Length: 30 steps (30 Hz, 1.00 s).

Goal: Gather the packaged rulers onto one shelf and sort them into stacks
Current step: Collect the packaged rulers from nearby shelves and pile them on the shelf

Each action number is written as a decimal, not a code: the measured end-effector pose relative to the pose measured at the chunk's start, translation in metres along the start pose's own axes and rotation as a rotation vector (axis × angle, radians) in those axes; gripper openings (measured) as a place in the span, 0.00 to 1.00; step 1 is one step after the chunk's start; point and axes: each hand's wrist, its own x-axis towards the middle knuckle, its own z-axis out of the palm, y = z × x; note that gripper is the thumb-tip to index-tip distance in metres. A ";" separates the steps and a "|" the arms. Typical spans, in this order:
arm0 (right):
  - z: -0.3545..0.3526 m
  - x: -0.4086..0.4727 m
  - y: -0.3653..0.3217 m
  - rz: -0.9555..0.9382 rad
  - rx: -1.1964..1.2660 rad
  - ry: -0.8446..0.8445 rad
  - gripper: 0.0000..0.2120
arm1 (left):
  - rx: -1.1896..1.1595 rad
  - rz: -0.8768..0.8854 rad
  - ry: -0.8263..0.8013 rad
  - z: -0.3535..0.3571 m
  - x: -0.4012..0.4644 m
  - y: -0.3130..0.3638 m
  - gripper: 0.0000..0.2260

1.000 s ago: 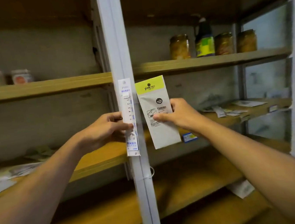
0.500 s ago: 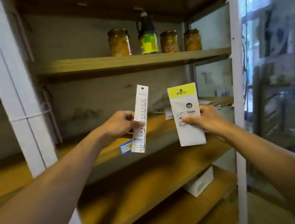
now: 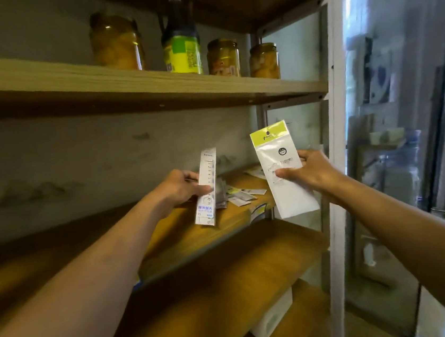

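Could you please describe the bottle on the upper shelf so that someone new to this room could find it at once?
Look at the upper shelf of the wooden rack, where a row of containers stands near the right end. The bottle is second from the left, between two jars. Unlike the amber jars around it, it is tall and dark, with a narrow neck and a yellow-green label.

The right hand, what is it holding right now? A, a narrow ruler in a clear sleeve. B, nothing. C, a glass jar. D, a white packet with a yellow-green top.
D: the right hand grips a wide white packet with a yellow-green header, while the narrow ruler is in the left hand and the jars stand on the shelf above.
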 end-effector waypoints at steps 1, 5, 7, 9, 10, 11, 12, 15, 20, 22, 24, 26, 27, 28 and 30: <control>0.000 0.010 0.004 0.002 -0.010 -0.002 0.19 | 0.002 -0.007 0.002 0.004 0.011 -0.001 0.13; -0.006 0.056 0.025 -0.021 -0.009 -0.014 0.19 | 0.081 -0.040 0.039 0.030 0.055 0.000 0.10; -0.009 0.085 0.037 -0.011 -0.002 -0.064 0.19 | 0.134 -0.029 0.066 0.042 0.077 -0.001 0.10; -0.008 0.117 0.048 -0.015 -0.029 -0.153 0.19 | 0.206 -0.009 0.104 0.051 0.096 -0.003 0.09; -0.006 0.133 0.053 -0.018 -0.020 -0.190 0.18 | 0.257 -0.011 0.127 0.054 0.102 -0.006 0.09; -0.005 0.150 0.058 -0.020 0.002 -0.221 0.17 | 0.330 -0.021 0.148 0.055 0.108 -0.010 0.11; -0.004 0.166 0.063 -0.024 0.017 -0.247 0.17 | 0.410 -0.039 0.169 0.056 0.112 -0.014 0.14; 0.002 0.207 0.077 -0.058 -0.010 -0.302 0.13 | 0.607 -0.071 0.242 0.055 0.111 -0.024 0.18; 0.014 0.253 0.102 -0.082 -0.181 -0.456 0.17 | 0.949 -0.065 0.425 0.039 0.086 -0.023 0.08; 0.017 0.261 0.108 -0.138 -0.348 -0.479 0.22 | 1.132 -0.176 0.450 0.029 0.069 -0.017 0.09; 0.016 0.264 0.110 -0.181 -0.515 -0.498 0.29 | 1.229 -0.282 0.435 0.020 0.049 -0.009 0.08; 0.015 0.264 0.109 -0.213 -0.622 -0.504 0.40 | 1.263 -0.321 0.427 0.014 0.031 -0.001 0.08; 0.015 0.264 0.106 -0.222 -0.659 -0.487 0.46 | 1.266 -0.327 0.433 0.011 0.021 0.003 0.08; 0.017 0.262 0.101 -0.242 -0.691 -0.464 0.50 | 1.267 -0.333 0.443 0.010 0.011 0.007 0.08; 0.026 0.253 0.084 -0.344 -0.721 -0.429 0.48 | 1.247 -0.341 0.486 0.008 -0.011 0.011 0.09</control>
